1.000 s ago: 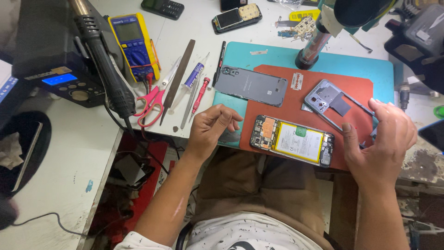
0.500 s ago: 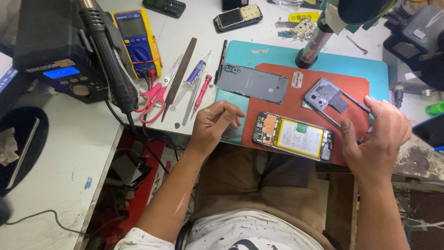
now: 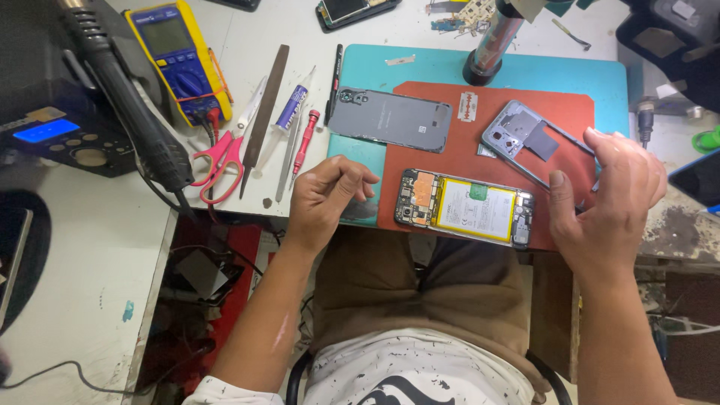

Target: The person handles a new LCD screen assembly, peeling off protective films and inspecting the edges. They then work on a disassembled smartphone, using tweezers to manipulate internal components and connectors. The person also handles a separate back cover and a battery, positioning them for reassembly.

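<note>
opened phone (image 3: 466, 209) flat, gray frame (image 3: 525, 135) behind.

Two bare forearms reach up from the bottom of the view, well apart. The left hand (image 3: 328, 196) is loosely curled, palm down, fingers bent toward the thumb, apparently holding nothing. The right hand (image 3: 609, 201) is raised and half open, fingers arched, thumb spread to the left; its palm is hidden.

both arms bare, no gloves/watch/rings afaict, left hand (image 3: 324, 196) & right hand (image 3: 609, 202) uncovered. white tee w/ black print (image 3: 420, 371), brown shorts (image 3: 390, 285)
</note>
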